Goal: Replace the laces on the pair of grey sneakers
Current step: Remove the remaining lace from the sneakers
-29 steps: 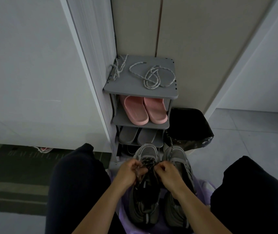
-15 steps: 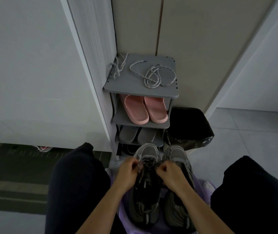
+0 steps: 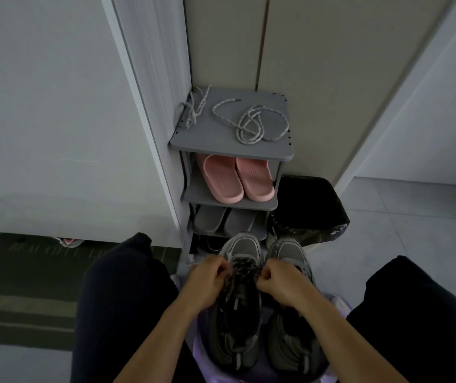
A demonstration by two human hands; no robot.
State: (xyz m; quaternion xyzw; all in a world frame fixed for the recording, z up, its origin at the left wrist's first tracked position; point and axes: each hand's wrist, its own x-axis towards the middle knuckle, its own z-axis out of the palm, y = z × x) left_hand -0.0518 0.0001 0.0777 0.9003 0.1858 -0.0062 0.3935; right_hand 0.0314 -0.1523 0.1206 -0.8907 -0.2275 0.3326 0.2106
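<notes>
Two grey sneakers (image 3: 262, 308) stand side by side, toes pointing away, between the person's knees, on something pale purple (image 3: 334, 302) that shows around their soles. The left hand (image 3: 207, 283) and right hand (image 3: 279, 283) are both over the left sneaker (image 3: 237, 322), one at each side of its lacing, just behind the toe cap. Each hand is closed with fingertips pinched on a dark speckled lace (image 3: 244, 268) that crosses the eyelets between them. The light is dim, so which strand each hand has is hard to make out. The right sneaker (image 3: 290, 333) sits just beside, partly under the right wrist; a dark lace end (image 3: 275, 240) runs up from its toe toward the bin.

Beyond the toes stands a grey shoe rack (image 3: 229, 150). On its top shelf lie two pale speckled laces: one (image 3: 251, 121) in loose coils toward the right, the other (image 3: 195, 109) bunched at the left edge, partly hanging over. Pink slippers (image 3: 235, 178) fill the next shelf, grey slippers (image 3: 224, 221) the one below. A bin with a black bag (image 3: 307, 205) stands just right of the rack.

On the left lies a dark mat (image 3: 27, 275) with pale lettering along its far edge, too faint and skewed to read. No brand shows on the sneakers.
</notes>
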